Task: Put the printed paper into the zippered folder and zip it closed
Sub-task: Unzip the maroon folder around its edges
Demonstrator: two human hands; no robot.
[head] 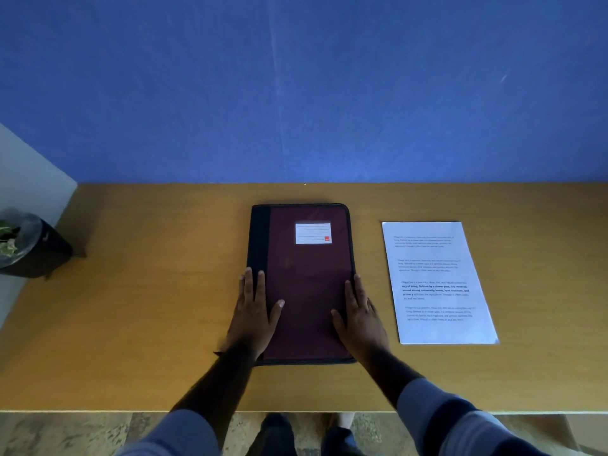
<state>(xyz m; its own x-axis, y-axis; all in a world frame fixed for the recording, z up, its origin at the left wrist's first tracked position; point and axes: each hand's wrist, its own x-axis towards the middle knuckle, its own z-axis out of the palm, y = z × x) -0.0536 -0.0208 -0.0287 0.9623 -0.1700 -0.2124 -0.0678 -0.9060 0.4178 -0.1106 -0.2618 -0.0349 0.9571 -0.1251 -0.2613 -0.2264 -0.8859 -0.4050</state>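
A maroon zippered folder with a black spine on its left and a white label near its top lies closed and flat in the middle of the wooden table. My left hand rests flat on the folder's left edge, fingers straight. My right hand lies flat along the folder's right edge, fingers straight. A sheet of printed paper with several text paragraphs lies flat on the table to the right of the folder, apart from it.
A blue wall stands behind the table. A dark bin with a plastic liner stands beyond the table's left end. The table's front edge runs just below my forearms, with tiled floor beneath.
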